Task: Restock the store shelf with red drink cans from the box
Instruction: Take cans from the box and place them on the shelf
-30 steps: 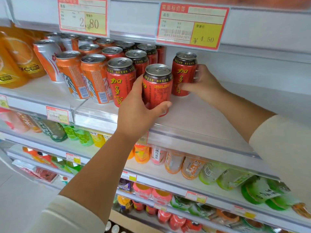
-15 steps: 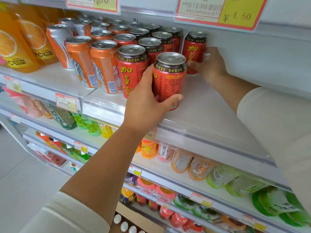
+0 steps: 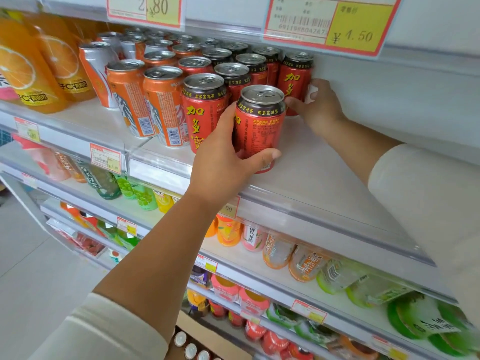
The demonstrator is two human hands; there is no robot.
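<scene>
On shelf [image 3: 324, 162] | left hand [image 3: 223, 162] grips front can [image 3: 259, 126] | right hand [image 3: 322, 110] holds rear can [image 3: 294, 79]

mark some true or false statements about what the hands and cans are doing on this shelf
1. The left hand grips the front red can. True.
2. The right hand hangs free of every can. False: it holds the back red can.
3. The orange cans stand to the right of the red ones. False: they stand to their left.
4. The price tag above the right hand reads 4.50. True.
5. The front red can lies on its side. False: it is upright.
</scene>
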